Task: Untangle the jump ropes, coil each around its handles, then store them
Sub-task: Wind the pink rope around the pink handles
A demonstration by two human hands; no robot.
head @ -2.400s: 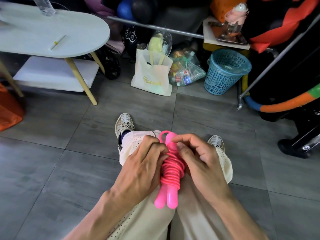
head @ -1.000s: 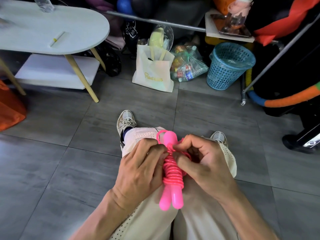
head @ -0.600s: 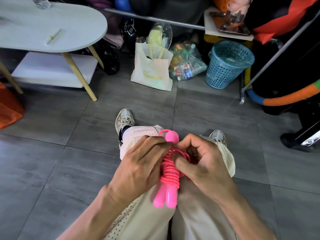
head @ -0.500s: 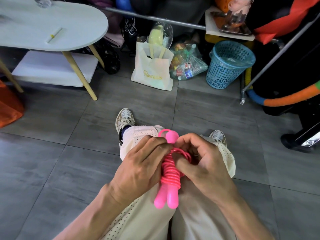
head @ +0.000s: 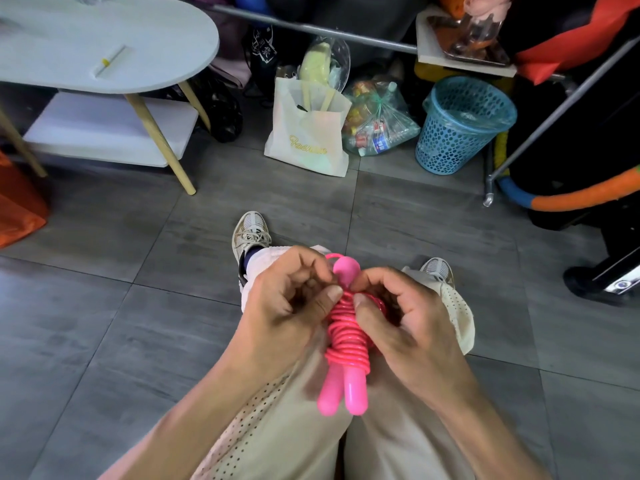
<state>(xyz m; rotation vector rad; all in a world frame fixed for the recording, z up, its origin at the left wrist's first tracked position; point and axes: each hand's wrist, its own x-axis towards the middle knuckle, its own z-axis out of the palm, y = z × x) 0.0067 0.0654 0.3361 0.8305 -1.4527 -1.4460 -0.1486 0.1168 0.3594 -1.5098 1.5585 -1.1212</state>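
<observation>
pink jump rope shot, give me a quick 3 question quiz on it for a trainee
1. True or false: the pink jump rope is already coiled around its two handles.
2. Where do the left hand and right hand grip the bundle? A) at the rounded lower handle ends B) at the upper part of the coil C) nowhere
3. Fill in: the open-topped container with holes, right of the white tote bag, is a blue ____.

Key: 1 true; 2 B; 3 basket

pink jump rope [head: 347,336] | coiled around its two side-by-side handles [head: 343,396] | upright over the lap
</observation>
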